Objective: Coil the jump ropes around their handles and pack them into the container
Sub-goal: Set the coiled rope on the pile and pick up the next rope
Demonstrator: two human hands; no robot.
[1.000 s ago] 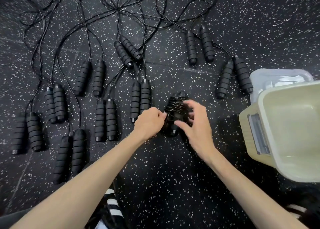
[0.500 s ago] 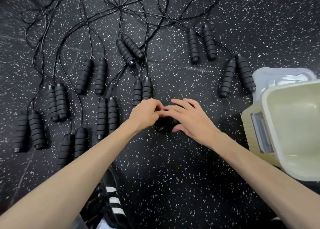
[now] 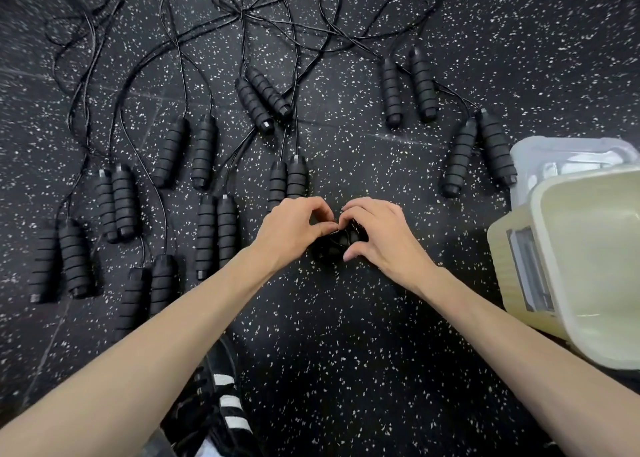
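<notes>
Both hands tuck in the end of one wound-up jump rope on the floor.

The left hand (image 3: pixel 294 228) pinches the thin cord end with curled fingers, and the right hand (image 3: pixel 377 235) curls its fingers round the coiled jump rope (image 3: pixel 341 245), which sits in the middle, near the person. It seems best to keep the cord tight and push the end under a loop (so it does not spring loose). The container (image 3: pixel 568 269) waits open on the right. The black speckled floor (image 3: pixel 346 352) holds many loose jump ropes (image 3: pixel 214 235) to the left and far side.
</notes>
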